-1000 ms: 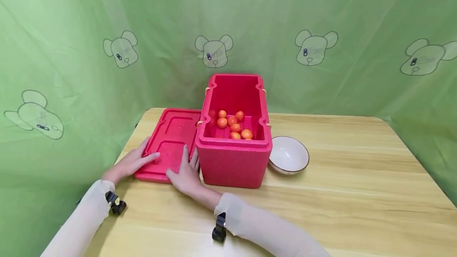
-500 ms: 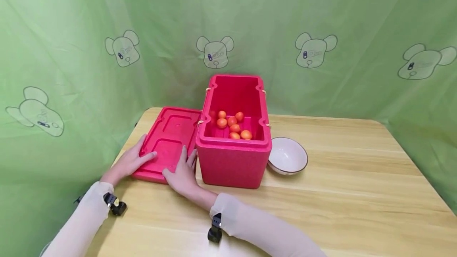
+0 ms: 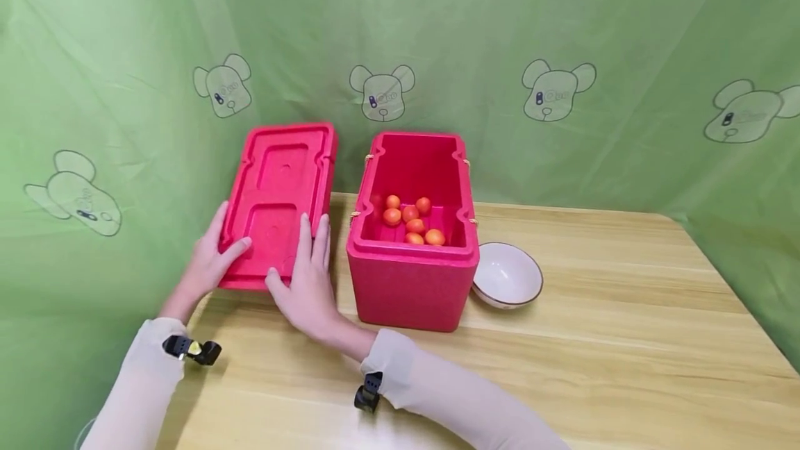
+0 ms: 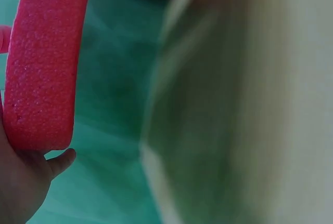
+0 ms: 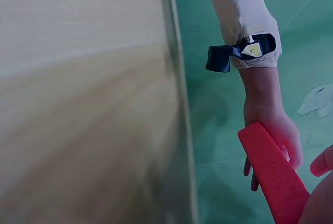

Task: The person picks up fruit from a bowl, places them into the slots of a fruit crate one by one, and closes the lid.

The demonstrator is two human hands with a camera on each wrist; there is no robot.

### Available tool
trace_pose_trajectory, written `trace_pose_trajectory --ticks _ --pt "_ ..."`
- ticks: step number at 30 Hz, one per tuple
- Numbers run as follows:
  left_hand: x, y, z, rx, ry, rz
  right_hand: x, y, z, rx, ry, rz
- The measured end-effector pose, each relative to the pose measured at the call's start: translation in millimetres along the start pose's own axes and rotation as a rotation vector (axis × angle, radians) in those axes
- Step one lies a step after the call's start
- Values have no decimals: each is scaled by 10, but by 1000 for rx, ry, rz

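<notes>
A red foam lid [image 3: 284,179] with two recessed panels is raised off the table and tilted, its far end higher. My left hand [image 3: 201,261] grips its left edge near the front corner, thumb over the upper face. On the opposite edge my right hand [image 3: 310,290] holds it, thumb at the front. Fingers wrap around the thick foam edge in the left wrist view. To the right of the lid stands the matching red foam box [image 3: 409,294], uncovered, with several orange-red, tomato-like fruits [image 3: 410,214] on its floor.
A white bowl [image 3: 507,275] with a dark rim sits right against the box's right side. The wooden table [image 3: 600,360] extends to the right. A green curtain [image 3: 462,33] printed with bear heads encloses the back and left.
Both hands have lifted the lid from flat on the table, raising and tilting it and shifting it slightly left. The box, fruits and bowl have stayed in place.
</notes>
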State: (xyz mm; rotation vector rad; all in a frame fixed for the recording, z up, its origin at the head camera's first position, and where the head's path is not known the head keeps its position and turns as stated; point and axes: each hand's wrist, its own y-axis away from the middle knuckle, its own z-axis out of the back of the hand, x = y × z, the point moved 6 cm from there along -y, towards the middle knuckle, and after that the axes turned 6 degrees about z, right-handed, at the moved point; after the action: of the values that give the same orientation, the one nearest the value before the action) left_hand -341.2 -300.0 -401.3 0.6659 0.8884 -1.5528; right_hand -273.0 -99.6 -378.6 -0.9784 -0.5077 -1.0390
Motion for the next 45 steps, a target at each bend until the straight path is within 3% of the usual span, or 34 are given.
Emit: trace_pose_trajectory --ticks 8,14,18,23,29,33,36,41,45 --pt "-628 49 276 -170 137 -175 459 -57 369 -133 126 275" --pt "-1255 103 337 -259 208 -293 827 -78 891 -237 194 381" --pt "-1746 41 247 -249 242 -395 957 -96 1348 -300 195 418" --pt "-2318 -109 9 -211 240 -483 960 -108 1922 -350 190 449" --pt "-2815 -261 -276 -200 229 -593 769 -234 2473 -361 136 473" --pt "-3026 -298 -456 -208 163 -680 517 -347 2731 -308 -26 429" --pt "-3090 -334 -596 -187 109 -690 348 -378 2859 -270 -202 374" --pt "-3071 -406 -762 -141 127 -654 154 -422 2948 -249 -358 295" --pt "-2986 -443 -860 -98 160 -578 38 -487 2964 -261 -376 241"
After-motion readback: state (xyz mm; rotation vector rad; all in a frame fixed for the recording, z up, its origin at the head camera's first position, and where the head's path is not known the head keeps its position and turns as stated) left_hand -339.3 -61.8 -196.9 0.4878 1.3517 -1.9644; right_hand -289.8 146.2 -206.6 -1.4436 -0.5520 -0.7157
